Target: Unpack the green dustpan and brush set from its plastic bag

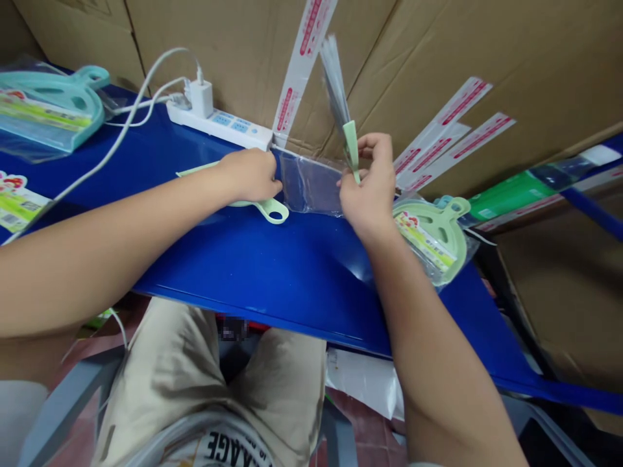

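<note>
Mid-frame on the blue table (272, 272), left hand (250, 175) pinches the clear bag (311, 188) mouth beside the green dustpan (270, 209). Right hand (370, 178) grips the little brush (346, 123) (bristles up). Bagging step, I'd say; next needs that mouth held wide.

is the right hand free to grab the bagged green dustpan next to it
Probably not right now: the right hand is pinching a small green brush and the clear plastic bag. The bagged green dustpan lies unobstructed beside its wrist.
</note>
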The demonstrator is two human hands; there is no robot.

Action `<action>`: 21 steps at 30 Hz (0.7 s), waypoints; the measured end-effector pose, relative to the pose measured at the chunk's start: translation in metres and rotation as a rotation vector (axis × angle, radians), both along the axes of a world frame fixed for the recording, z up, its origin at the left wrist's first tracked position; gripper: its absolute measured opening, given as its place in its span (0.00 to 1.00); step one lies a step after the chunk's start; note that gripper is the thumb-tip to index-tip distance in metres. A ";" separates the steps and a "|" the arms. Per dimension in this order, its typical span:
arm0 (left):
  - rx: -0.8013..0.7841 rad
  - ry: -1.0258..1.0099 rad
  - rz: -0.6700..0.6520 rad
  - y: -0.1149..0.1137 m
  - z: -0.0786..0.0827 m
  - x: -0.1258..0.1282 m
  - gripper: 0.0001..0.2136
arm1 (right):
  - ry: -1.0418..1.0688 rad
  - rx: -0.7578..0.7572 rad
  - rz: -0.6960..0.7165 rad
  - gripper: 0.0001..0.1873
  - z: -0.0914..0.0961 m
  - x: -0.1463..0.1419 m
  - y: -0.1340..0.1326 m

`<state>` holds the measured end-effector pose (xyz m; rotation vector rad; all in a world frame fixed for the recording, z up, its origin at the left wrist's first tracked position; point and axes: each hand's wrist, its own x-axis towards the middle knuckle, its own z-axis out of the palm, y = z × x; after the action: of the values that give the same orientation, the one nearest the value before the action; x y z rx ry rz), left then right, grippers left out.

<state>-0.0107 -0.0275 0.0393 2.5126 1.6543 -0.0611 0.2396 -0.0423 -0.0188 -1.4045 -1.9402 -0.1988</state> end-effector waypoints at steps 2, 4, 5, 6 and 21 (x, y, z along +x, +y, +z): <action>0.001 -0.054 -0.002 0.004 -0.003 -0.002 0.23 | 0.104 -0.015 0.010 0.20 -0.002 -0.010 -0.002; 0.002 -0.120 -0.015 0.007 -0.006 -0.004 0.22 | 0.164 -0.033 0.041 0.17 -0.004 -0.019 -0.003; 0.005 -0.150 -0.023 0.008 -0.007 -0.005 0.22 | 0.184 -0.040 0.064 0.16 -0.006 -0.023 -0.004; 0.008 -0.176 -0.029 0.009 -0.008 -0.006 0.21 | 0.204 -0.043 0.085 0.14 -0.007 -0.026 -0.005; 0.066 -0.247 -0.034 0.017 -0.012 -0.009 0.18 | 0.498 -0.189 0.194 0.15 0.005 -0.036 -0.009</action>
<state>-0.0201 -0.0104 0.0271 2.4755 1.5396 0.2931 0.2034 -0.0518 -0.0134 -1.2250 -1.6864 0.4004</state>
